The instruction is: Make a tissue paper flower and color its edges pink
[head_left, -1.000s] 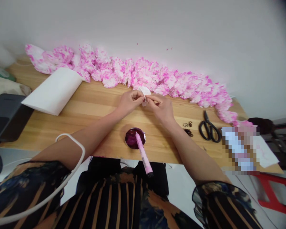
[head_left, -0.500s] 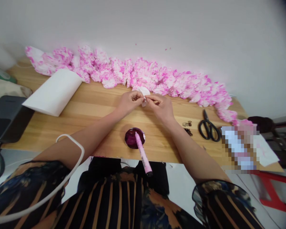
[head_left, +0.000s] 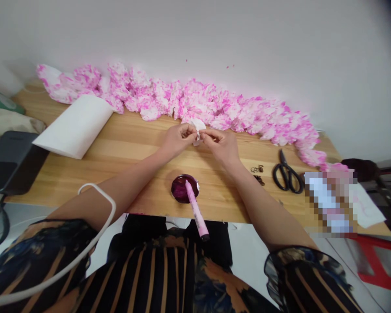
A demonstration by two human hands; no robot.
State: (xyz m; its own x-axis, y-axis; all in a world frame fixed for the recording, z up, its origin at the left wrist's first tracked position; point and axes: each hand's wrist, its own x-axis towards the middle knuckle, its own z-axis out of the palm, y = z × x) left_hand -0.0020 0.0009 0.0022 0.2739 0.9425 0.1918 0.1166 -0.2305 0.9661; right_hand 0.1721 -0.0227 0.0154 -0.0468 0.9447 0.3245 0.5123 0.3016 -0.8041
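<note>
Over the middle of the wooden table, my left hand point(head_left: 180, 140) and my right hand point(head_left: 224, 147) meet with fingertips pinched on a white piece of tissue paper point(head_left: 199, 125). Its upper part fans out above my fingers, and its middle is gathered between them. Just behind lies a long row of crumpled pink-and-white paper flowers point(head_left: 198, 102). Nearer to me, a pink marker point(head_left: 197, 211) leans across a small dark dish point(head_left: 180, 191) with purple-pink liquid, its black end reaching past the table edge.
Black-handled scissors point(head_left: 287, 174) and two small piles of dark wire bits point(head_left: 258, 174) lie at the right. A folded white sheet point(head_left: 76, 126) stands left, beside a dark box-shaped device point(head_left: 16, 161). A white cable point(head_left: 97, 239) crosses my left forearm. A red stool point(head_left: 378, 261) is below right.
Both hands stay in nearly the same place, with small finger movements on the tissue paper. The whole view has shifted slightly.
</note>
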